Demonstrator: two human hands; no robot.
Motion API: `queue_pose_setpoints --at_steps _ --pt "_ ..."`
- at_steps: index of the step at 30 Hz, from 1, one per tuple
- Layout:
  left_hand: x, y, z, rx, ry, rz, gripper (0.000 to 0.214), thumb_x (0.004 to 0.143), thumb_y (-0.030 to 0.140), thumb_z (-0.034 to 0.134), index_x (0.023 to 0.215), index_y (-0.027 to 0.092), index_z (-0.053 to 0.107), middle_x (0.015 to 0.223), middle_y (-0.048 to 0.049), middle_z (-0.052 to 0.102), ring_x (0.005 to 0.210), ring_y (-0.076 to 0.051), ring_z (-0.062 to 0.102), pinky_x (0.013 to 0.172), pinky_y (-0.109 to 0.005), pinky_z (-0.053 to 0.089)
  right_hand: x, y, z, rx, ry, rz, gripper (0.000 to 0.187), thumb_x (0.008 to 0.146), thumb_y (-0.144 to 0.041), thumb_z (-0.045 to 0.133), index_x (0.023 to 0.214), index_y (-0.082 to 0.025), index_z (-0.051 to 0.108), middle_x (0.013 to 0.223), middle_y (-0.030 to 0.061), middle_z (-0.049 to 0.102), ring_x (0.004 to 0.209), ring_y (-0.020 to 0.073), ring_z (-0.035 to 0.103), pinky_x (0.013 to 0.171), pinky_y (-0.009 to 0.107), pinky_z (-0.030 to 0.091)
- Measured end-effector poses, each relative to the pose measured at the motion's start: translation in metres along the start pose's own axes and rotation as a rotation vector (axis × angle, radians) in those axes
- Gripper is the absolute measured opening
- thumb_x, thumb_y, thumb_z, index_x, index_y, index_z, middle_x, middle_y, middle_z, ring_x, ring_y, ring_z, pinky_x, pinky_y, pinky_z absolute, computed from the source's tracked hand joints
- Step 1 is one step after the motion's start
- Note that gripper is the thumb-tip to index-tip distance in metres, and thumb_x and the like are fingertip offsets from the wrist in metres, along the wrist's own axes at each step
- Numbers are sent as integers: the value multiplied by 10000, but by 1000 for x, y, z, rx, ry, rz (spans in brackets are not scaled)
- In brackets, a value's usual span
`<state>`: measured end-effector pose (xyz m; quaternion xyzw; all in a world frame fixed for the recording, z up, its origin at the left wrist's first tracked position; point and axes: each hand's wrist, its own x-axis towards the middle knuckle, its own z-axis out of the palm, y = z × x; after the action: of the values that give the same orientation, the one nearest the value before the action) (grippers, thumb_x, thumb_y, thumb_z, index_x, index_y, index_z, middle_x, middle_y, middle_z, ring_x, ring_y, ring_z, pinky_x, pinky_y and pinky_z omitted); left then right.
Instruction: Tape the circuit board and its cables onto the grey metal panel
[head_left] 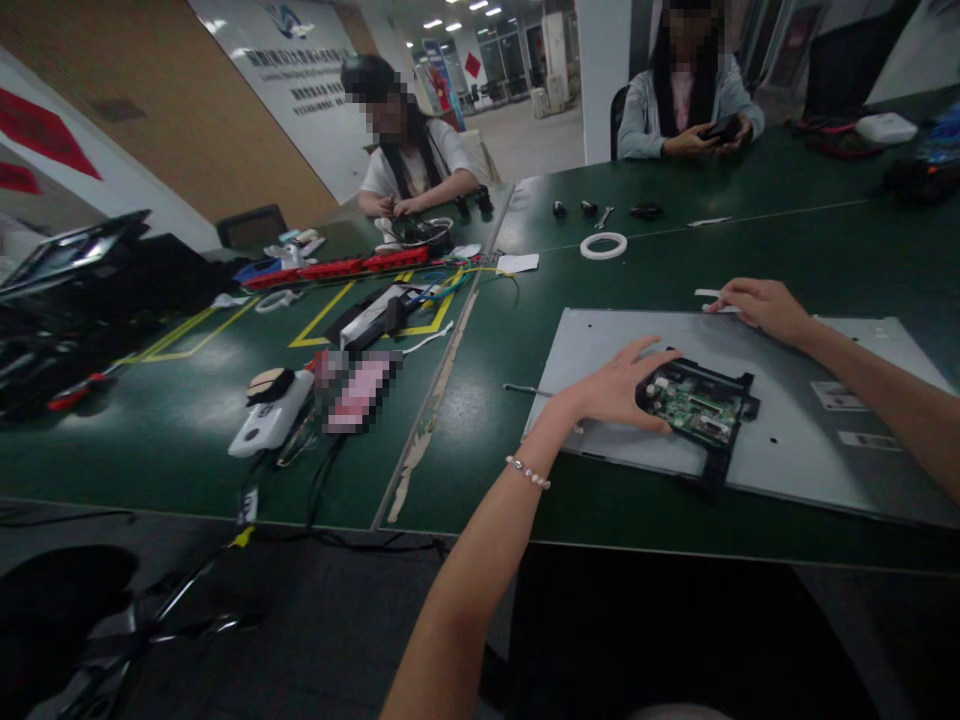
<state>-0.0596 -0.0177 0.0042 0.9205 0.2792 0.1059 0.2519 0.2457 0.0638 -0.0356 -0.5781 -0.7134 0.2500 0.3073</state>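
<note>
A large flat silver-grey metal panel [795,440] lies on the green table, its front side near the table's edge. On it sits a black plastic frame [718,470] with a green circuit board [690,410] inside. My left hand [615,385] rests at the frame's left end, fingers spread, thumb and a fingertip on either side of it. My right hand [769,308] is over the panel's far edge, fingers pinched on a small white strip [707,294]; the strip's far part is hidden by the fingers. A thin screwdriver-like rod [525,389] pokes out left of the panel.
Beyond the panel lie a roll of white tape [604,246], a small wrench [604,217] and small dark parts. To the left are a white power strip [271,415], a pink phone-like object [363,392] and cables. Two people sit across the table [450,470].
</note>
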Motion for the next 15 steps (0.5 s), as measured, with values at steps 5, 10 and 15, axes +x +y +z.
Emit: queue_pose_setpoints --at_steps 5,10,15 --pt "2 -2 2 80 -50 31 898 675 517 720 1449 284 329 1587 -68 193 1474 -286 112 1169 -512 204 11 -12 15 99 -24 -8 348 895 -450 482 909 -148 653 589 23 515 513 101 379 569 267 290" --pt "2 -1 1 36 -40 38 915 652 542 726 1438 270 344 1536 -104 287 1422 -312 257 1148 -500 256 15 -15 18 119 -25 6 401 859 -521 496 881 -154 656 552 14 495 493 104 375 543 264 292" --pt "1 2 1 -9 26 39 930 627 561 740 1408 228 360 1431 -134 376 1365 -312 330 1135 -467 302 14 -16 18 113 -15 -11 434 857 -552 489 873 -151 654 554 16 506 484 96 371 527 256 295"
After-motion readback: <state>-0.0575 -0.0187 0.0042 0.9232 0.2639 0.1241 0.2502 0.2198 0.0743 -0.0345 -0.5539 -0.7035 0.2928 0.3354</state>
